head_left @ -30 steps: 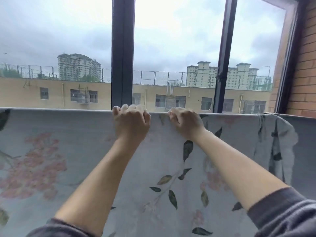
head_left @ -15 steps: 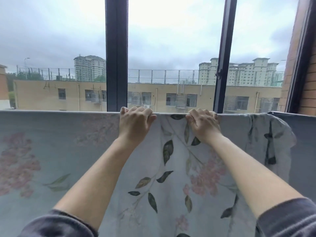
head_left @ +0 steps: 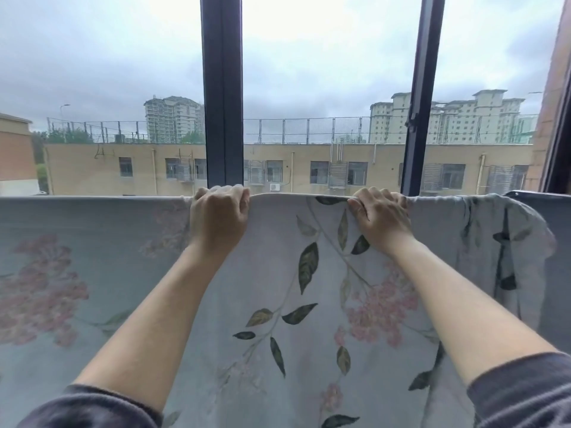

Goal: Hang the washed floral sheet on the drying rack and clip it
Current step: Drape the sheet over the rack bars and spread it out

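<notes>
Left hand (head_left: 217,219) and right hand (head_left: 382,216) are gripping the floral sheet (head_left: 272,257) along its left-right top fold, fingers curled over it — the bunched end is lying rightward (right hand nearer).

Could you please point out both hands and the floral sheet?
left hand (head_left: 217,222): head view, back of the hand.
right hand (head_left: 383,217): head view, back of the hand.
floral sheet (head_left: 308,264): head view, dark leaf print.

The floral sheet (head_left: 272,248) is thin woven cloth, matt and smooth, its leaves and pink blossoms printed flat (creased where it bunches at the right end). The window frame (head_left: 222,88) looks like dark painted metal with a dull sheen. The sleeve (head_left: 525,393) is soft, fuzzy knit. The brick wall (head_left: 554,97) looks rough.
</notes>
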Demonstrator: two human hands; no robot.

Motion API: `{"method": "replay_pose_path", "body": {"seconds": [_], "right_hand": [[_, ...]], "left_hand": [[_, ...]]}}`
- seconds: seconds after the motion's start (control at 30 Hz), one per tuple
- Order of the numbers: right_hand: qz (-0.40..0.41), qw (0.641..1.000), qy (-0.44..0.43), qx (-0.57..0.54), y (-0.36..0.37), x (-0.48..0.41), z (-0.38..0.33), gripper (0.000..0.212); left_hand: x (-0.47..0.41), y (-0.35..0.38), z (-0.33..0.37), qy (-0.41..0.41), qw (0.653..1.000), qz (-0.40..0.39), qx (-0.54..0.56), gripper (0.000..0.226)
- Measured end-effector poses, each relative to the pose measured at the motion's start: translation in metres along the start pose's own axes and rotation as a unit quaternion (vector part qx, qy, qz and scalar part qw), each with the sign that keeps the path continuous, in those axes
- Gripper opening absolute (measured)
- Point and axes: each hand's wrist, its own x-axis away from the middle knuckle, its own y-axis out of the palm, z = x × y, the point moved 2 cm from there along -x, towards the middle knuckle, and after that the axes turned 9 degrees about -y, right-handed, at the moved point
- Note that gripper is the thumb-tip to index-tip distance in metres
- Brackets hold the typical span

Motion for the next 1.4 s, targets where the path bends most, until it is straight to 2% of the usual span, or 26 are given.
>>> {"method": "replay_pose_path", "body": {"seconds": [0.13,0.27,0.43,0.6,0.77,0.93,1.07,1.23,1.33,1.4], "right_hand": [[0.009,1.000,-0.003,0.006,-0.001,0.002,-0.003,0.058],[-0.001,1.000,0.007,0.024,-0.004,0.003,-0.004,0.051],[-0.030,0.999,-0.012,0.031,-0.011,0.003,0.005,0.042],[-0.067,0.997,-0.049,0.005,-0.025,0.008,0.037,0.036],[-0.088,0.996,0.020,0.027,-0.037,0.022,0.092,0.036],[-0.100,0.994,0.000,0.044,-0.032,0.020,0.112,0.038],[-0.072,0.996,-0.035,0.034,-0.025,0.021,0.117,0.038],[-0.051,0.993,-0.110,0.010,-0.031,0.027,0.138,0.041],[-0.046,0.994,-0.101,0.006,-0.036,0.031,0.159,0.054],[-0.052,0.994,-0.097,0.024,-0.036,0.035,0.170,0.054]], "left_hand": [[0.003,-0.006,-0.022,-0.016,0.997,0.009,-0.071,0.037],[-0.001,-0.001,0.003,-0.056,0.996,-0.009,-0.074,0.043],[0.008,0.030,0.093,0.047,0.996,-0.071,-0.016,0.036],[0.013,0.048,0.121,0.042,0.998,-0.055,-0.005,0.042],[0.016,0.050,0.121,-0.004,1.000,-0.027,-0.013,0.036],[0.016,0.053,0.145,-0.088,0.995,-0.019,-0.039,0.038],[0.021,0.072,0.199,-0.047,0.997,-0.054,-0.027,0.037],[0.024,0.083,0.210,-0.036,0.999,-0.021,-0.024,0.033],[0.024,0.082,0.208,-0.030,0.999,-0.012,-0.034,0.033],[0.024,0.083,0.209,-0.035,0.999,-0.003,-0.036,0.033]]}}
